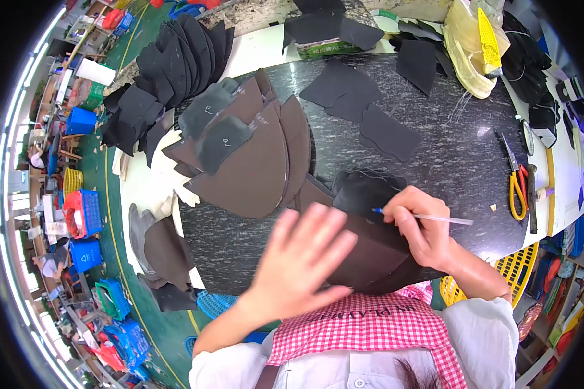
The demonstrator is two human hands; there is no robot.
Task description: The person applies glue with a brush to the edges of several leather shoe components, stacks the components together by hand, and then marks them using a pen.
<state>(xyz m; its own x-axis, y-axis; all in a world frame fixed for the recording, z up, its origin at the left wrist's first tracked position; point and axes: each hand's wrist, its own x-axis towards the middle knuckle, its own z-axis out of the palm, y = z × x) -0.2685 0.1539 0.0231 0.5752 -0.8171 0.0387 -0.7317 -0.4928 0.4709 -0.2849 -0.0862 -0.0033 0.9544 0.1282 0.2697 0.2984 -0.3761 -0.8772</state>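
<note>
My right hand (422, 228) is closed around a slim pen (459, 221) with a pale tube and a blue tip. The tip is at the lower edge of a dark, rounded piece (365, 188), which lies over a dark brown cut piece (373, 249) near my apron. Slightly blurred, my left hand (300, 264) hovers with fingers spread over the left side of that brown piece, holding nothing. Whether it touches the piece I cannot tell. Beyond it lies a fanned pile of brown curved pieces (240, 191), with two dark marked pieces (224, 144) on top.
Black cut pieces (185, 58) are stacked at the far left, and more black pieces (390, 133) lie on the dark speckled tabletop (454, 155). Yellow-handled scissors (518, 191) rest at the right edge. A pale yarn bundle (466, 55) stands far right, a yellow basket (522, 269) below the edge.
</note>
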